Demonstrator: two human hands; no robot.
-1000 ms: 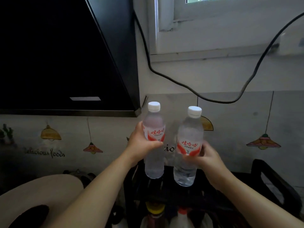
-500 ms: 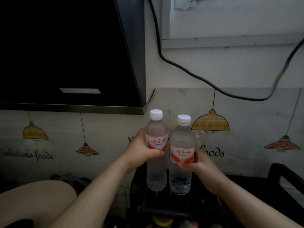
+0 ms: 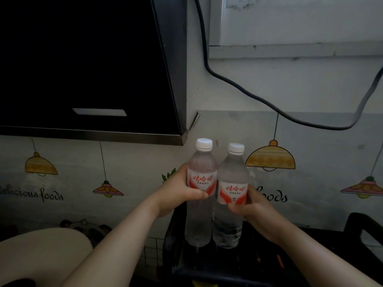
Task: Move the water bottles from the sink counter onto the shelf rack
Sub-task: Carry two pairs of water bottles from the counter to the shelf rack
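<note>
the person holds two water bottles upright, side by side in front of the wall, one in each of the hands. the left hand (image 3: 178, 191) wraps round the label of the left bottle (image 3: 202, 179), thumb across the front. the right hand (image 3: 255, 206) grips the right bottle (image 3: 233, 191) at and just below its label, fingers curled round from the far side. the bottles touch or nearly touch along their sides; i cannot tell which. both have their long axes vertical, white caps up, the left cap a shade higher than the right. what the coming move turns on is what lies beneath them. the black shelf rack (image 3: 354, 222) sits directly below and a little beyond the bottles' bases. its top tier is dark and hard to read, and the bases look to hang just above it rather than rest on it, though the gloom leaves that uncertain. so the way from the hands to the rack is straight down, not sideways. neither hand is clearly nearer, though the right bottle's base shows slightly lower. i judge the step in hand to be setting both on the top tier, upright, easing the grip only once the bases bear. the range hood (image 3: 83, 69) hangs up to the left, well apart from the bottles.
</note>
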